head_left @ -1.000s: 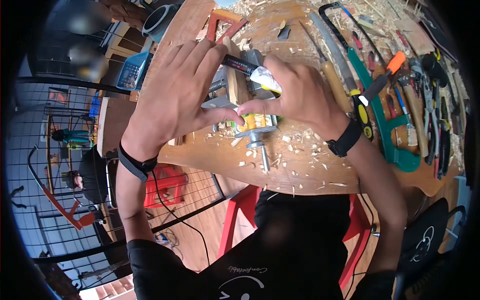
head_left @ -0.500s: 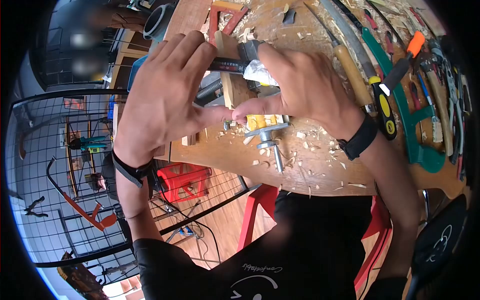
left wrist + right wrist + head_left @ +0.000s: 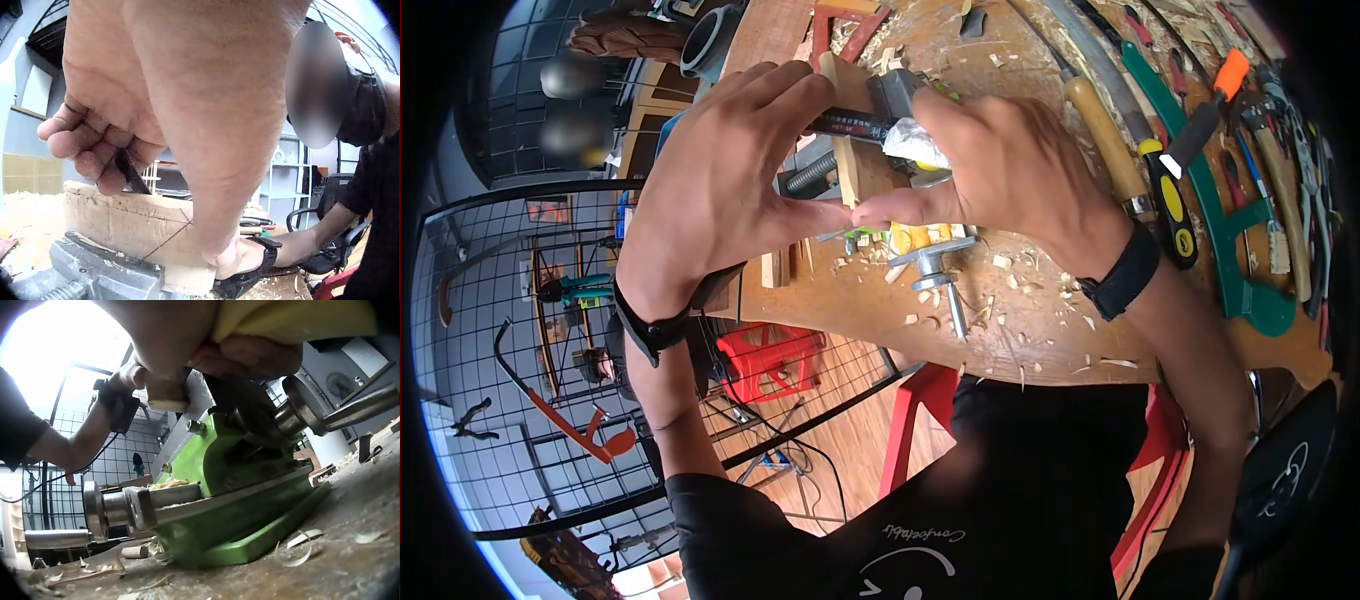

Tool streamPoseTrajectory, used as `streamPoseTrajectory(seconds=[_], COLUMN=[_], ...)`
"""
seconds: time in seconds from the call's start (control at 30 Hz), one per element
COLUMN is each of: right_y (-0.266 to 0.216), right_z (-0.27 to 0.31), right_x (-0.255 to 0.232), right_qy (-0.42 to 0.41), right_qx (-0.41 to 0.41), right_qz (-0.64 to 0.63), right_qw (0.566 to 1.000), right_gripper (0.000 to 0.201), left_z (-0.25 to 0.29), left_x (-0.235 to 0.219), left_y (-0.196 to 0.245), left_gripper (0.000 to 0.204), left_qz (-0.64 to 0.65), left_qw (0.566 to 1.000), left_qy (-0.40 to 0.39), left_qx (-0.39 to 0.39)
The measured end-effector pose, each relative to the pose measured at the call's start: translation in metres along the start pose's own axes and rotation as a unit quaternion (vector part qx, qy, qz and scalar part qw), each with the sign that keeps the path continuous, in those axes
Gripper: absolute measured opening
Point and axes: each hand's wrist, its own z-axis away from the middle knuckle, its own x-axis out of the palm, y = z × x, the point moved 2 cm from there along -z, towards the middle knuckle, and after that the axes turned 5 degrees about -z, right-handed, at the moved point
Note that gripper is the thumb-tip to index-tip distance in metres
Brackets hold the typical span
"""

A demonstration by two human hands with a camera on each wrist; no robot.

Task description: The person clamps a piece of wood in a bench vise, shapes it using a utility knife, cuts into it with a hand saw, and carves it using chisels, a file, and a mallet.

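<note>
A pale wood block (image 3: 862,170) with a pencil line on its side stands clamped in the green vise (image 3: 194,465). Across its top lies a black bar-shaped tool (image 3: 855,125) with printed lettering, a white wrapping (image 3: 912,144) and a yellow handle (image 3: 294,319). My left hand (image 3: 715,190) curls its fingers over the tool's far black end. On the other side, my right hand (image 3: 1020,175) grips the yellow handle, mostly hidden under its fingers. Both thumbs meet tip to tip at the block's near end; the left thumb touches the wood in the left wrist view.
Wood shavings litter the bench (image 3: 1050,350) around the vise handle (image 3: 956,310). To the right lie a wooden-handled file (image 3: 1105,140), a yellow-and-black tool (image 3: 1170,215), a green-framed saw (image 3: 1220,235) and several pliers. A red try square (image 3: 855,35) lies behind; a wire grid rack (image 3: 510,300) stands left.
Both hands have shifted leftward with the tool relative to the vise, their grips unchanged. The head view has swung a little, so the bench sits differently in it.
</note>
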Motion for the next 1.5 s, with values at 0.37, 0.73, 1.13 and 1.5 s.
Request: streamPoseTrajectory(seconds=[0.37, 0.73, 1.13, 1.5], right_y=[0.000, -0.004, -0.012, -0.022], right_z=[-0.002, -0.002, 0.007, 0.014], right_x=[-0.001, -0.002, 0.000, 0.002], right_qy=[-0.019, -0.019, -0.031, 0.017], right_qx=[0.029, 0.051, 0.085, 0.099], right_qz=[-0.042, -0.032, -0.030, -0.011], right_qw=[0.999, 0.998, 0.995, 0.995], right_gripper=[0.089, 0.088, 0.089, 0.084], left_z=[-0.001, 0.003, -0.006, -0.009], left_x=[-0.004, 0.000, -0.007, -0.007], left_y=[0.021, 0.030, 0.026, 0.027], left_gripper=[0.073, 0.072, 0.069, 0.063], left_qz=[-0.174, -0.179, -0.167, -0.181], left_qw=[0.982, 0.981, 0.985, 0.983], left_qy=[-0.070, -0.063, -0.048, -0.023], left_qx=[-0.024, -0.042, -0.012, 0.036])
